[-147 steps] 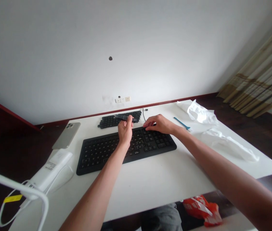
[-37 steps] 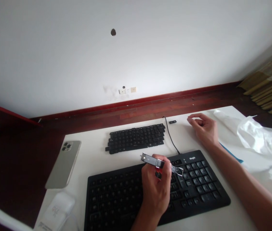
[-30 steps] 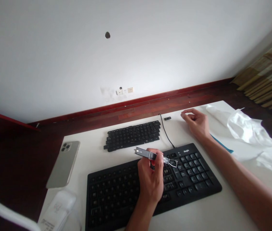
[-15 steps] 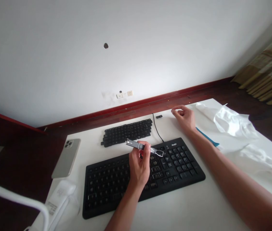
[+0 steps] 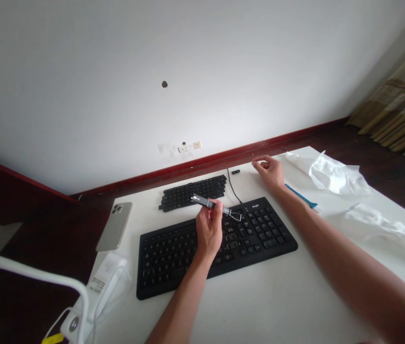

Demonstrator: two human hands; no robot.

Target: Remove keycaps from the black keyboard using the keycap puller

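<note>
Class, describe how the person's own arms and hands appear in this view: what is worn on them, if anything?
Both forearms are bare, with no sleeve in view. The left hand and right hand wear no gloves; no watch, bracelet or ring shows on either. No markings are visible.

a plain white wall (image 5: 202,57) with a small dark hole (image 5: 164,84) and pale sockets (image 5: 190,146) meets a reddish-brown skirting board (image 5: 259,145); dark wooden floor (image 5: 374,148), striped beige curtain (image 5: 399,119) at right, flat white worktop (image 5: 259,306) in soft light.
</note>
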